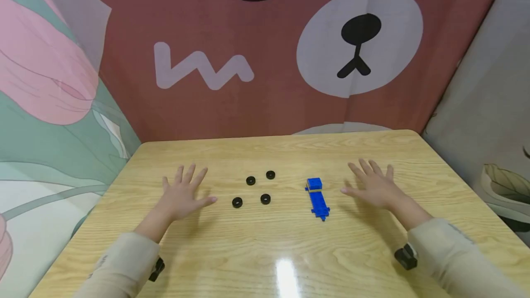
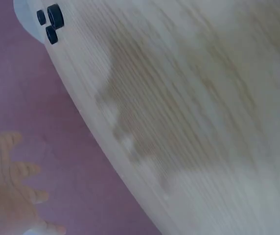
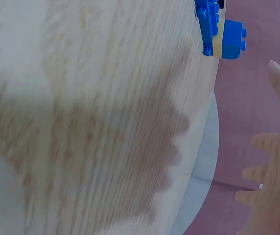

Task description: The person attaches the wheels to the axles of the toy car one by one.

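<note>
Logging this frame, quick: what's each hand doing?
Left hand: open, fingers spread, holding nothing.
Right hand: open, fingers spread, holding nothing.

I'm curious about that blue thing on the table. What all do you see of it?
The blue toy piece looks like plastic: a long, narrow base with small pegs jutting from its sides, and a raised, studded blue block at its far end, above a yellow layer. It lies on the wood-patterned table, slightly slanted, between the black rings and the right hand. No hand touches it.
</note>
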Tool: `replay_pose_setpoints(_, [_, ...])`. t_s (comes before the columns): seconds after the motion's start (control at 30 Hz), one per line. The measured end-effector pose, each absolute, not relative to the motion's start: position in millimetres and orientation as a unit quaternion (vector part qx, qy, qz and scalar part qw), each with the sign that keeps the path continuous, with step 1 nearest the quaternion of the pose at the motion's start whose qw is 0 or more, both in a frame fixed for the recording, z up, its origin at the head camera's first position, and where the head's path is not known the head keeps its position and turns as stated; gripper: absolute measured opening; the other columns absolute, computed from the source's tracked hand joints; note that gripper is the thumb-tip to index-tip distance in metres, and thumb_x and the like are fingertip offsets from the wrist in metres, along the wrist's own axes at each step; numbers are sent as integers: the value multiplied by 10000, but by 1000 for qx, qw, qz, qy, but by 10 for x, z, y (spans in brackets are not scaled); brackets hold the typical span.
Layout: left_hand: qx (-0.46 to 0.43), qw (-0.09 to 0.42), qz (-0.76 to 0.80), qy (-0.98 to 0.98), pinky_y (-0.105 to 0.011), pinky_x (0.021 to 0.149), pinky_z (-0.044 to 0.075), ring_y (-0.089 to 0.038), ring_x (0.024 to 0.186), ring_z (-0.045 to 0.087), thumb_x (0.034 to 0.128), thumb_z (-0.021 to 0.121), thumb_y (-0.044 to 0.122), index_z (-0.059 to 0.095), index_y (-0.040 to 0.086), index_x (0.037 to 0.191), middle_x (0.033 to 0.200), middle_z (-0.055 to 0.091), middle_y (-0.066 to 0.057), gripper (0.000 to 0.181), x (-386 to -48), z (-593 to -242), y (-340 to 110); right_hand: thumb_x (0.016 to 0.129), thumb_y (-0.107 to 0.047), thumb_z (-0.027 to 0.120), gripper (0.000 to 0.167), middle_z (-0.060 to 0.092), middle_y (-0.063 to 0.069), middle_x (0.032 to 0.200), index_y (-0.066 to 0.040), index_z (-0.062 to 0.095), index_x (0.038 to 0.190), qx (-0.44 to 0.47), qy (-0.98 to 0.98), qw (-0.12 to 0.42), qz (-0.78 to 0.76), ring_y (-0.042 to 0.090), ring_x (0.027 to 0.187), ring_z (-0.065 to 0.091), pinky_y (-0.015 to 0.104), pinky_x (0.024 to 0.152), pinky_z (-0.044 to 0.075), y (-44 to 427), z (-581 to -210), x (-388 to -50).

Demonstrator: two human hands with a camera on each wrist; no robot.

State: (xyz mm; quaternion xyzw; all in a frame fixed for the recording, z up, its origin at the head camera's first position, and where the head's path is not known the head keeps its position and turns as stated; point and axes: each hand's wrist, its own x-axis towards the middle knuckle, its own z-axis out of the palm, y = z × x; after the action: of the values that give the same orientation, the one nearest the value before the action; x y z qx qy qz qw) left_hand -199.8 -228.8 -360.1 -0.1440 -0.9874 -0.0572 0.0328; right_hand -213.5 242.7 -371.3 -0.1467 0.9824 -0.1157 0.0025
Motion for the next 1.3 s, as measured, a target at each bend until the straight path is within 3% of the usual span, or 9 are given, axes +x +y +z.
replay_pose_setpoints(0.43, [-176, 29, -53, -983, -703, 847, 31, -428, 1243, 26, 726, 372, 706, 226, 166, 1374, 1404, 119, -176, 856, -1993, -3658, -2160, 757, -645, 419, 855, 146, 247, 1373, -66, 235, 1360, -173, 979, -3, -107, 456, 1219, 88, 667, 861, -88, 2276, -3777, -2143])
replay_pose_setpoints(0.8, [-199, 20, -71, -977, -695, 858, 42, -422, 1244, 44, 750, 429, 647, 231, 154, 1372, 1403, 119, -180, 818, -2015, -3746, -2072, 779, -550, 496, 801, 162, 223, 1379, -73, 226, 1364, -202, 972, -5, -122, 416, 1238, 89, 649, 889, -63, 2137, -3859, -2144])
replay_pose_setpoints(0.97, [-211, 19, -71, -975, -690, 861, 77, -416, 1244, 74, 733, 417, 673, 241, 154, 1369, 1402, 134, -172, 839, -2016, -3777, -2022, 764, -580, 491, 821, 175, 212, 1379, -81, 233, 1363, -221, 967, -9, -127, 409, 1238, 110, 640, 906, -16, 2078, -3892, -2126])
replay_pose_setpoints(1.3, [-231, -7, -88, -969, -661, 891, 100, -382, 1256, 79, 760, 520, 555, 231, 135, 1370, 1408, 130, -151, 796, -2057, -3811, -1924, 750, -619, 465, 870, 193, 214, 1372, -37, 233, 1353, -262, 955, 4, -141, 381, 1235, 160, 585, 953, 62, 1990, -3924, -2112])
